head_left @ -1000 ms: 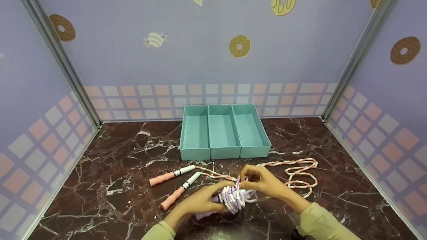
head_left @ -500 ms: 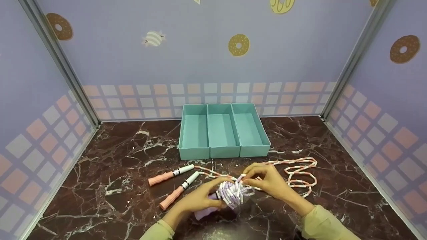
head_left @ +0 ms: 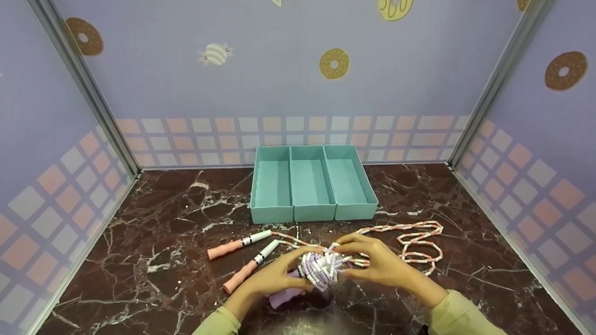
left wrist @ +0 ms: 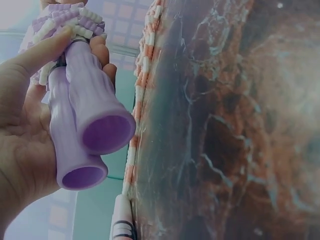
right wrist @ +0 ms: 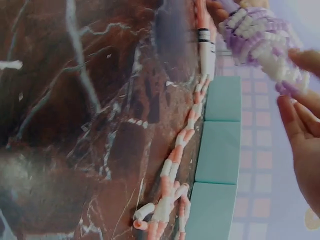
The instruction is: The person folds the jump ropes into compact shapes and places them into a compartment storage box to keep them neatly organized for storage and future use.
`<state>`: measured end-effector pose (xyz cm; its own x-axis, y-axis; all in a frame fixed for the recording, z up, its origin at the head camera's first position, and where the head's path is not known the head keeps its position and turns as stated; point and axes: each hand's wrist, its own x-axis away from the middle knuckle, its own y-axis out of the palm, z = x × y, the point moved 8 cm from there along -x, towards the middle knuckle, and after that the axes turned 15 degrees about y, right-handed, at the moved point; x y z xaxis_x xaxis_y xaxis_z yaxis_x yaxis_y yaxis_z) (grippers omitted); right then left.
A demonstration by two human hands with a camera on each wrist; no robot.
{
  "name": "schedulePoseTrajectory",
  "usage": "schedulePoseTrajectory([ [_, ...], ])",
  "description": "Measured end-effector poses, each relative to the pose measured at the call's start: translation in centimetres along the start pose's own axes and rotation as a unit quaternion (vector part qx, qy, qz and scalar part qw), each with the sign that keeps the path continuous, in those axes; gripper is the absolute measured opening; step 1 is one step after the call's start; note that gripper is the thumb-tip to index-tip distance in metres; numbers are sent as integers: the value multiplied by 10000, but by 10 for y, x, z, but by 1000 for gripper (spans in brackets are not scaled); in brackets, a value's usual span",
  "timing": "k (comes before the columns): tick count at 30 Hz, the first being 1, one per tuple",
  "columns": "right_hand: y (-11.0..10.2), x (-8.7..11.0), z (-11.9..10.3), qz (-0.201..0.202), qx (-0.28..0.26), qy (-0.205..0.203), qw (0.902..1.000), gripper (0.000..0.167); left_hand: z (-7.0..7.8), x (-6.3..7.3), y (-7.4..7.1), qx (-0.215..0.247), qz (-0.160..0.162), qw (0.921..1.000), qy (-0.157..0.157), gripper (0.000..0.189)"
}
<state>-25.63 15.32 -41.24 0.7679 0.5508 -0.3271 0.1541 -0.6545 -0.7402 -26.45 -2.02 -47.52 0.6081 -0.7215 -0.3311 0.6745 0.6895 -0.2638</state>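
Between my two hands is a purple-and-white beaded jump rope (head_left: pixel 319 272), its cord wound into a thick bundle. My left hand (head_left: pixel 272 278) grips it, the thumb across the beads just above two purple handles (left wrist: pixel 97 100), which lie side by side with their hollow ends toward the left wrist camera. At the bundle's other end, my right hand (head_left: pixel 382 263) curls its fingers and thumb about the beads; in the right wrist view the fingertips (right wrist: pixel 286 107) meet a purple bead at the tip. The palm side of the right hand is partly hidden in the head view.
A pink-and-white jump rope lies behind the hands, its pink handles (head_left: pixel 241 279) to the left and its beaded cord (head_left: pixel 421 253) looped to the right. Farther back stands a teal tray (head_left: pixel 314 213) with three compartments. Patterned walls (head_left: pixel 288 93) enclose the dark marbled table (head_left: pixel 163 242).
My right hand has gone from pinching a strand at the top to spreading round the bundle's end. The loose strands there are drawn in closer. My left hand keeps its hold.
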Motion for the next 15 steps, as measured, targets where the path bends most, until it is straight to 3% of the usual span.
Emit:
schedulePoseTrajectory([
  [7, 0, 6, -18, 752, 523, -1216, 9883, 59, -1, -1, 0, 425, 61, 9991, -52, 73],
  [15, -2, 9, -23, 1368, 927, -1635, 9726, 51, -5, 0, 0, 624, 23, 9980, -54, 72],
])
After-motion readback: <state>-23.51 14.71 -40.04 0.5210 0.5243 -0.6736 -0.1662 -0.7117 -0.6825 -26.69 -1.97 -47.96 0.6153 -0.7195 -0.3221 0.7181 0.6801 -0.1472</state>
